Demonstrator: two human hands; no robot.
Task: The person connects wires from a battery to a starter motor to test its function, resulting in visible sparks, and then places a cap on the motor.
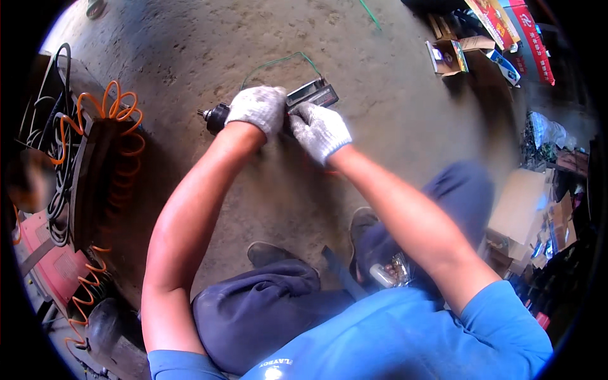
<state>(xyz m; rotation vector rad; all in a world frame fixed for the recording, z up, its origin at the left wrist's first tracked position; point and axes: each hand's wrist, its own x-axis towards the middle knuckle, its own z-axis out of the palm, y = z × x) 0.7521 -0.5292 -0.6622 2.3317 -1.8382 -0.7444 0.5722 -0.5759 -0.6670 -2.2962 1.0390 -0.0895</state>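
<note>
In the middle of the floor, my left hand (258, 109) in a white knitted glove is closed over a dark cylindrical part (217, 118) with a toothed metal shaft at its left end. It looks like a motor; its middle is hidden by the glove. Close beside it, my gloved right hand (321, 131) has its fingers drawn together, and what they pinch is hidden. Just beyond them is a dark rectangular box (313, 94) with a grey face. A thin green wire (278, 61) loops from the box back behind my left hand.
Coiled orange hose (120, 107) and dark cables (60, 183) hang on a stand at left. A dark tank (114, 335) lies at lower left. Open boxes (448, 58) and cardboard (519, 206) clutter the right. My shoes (272, 253) rest on the concrete floor.
</note>
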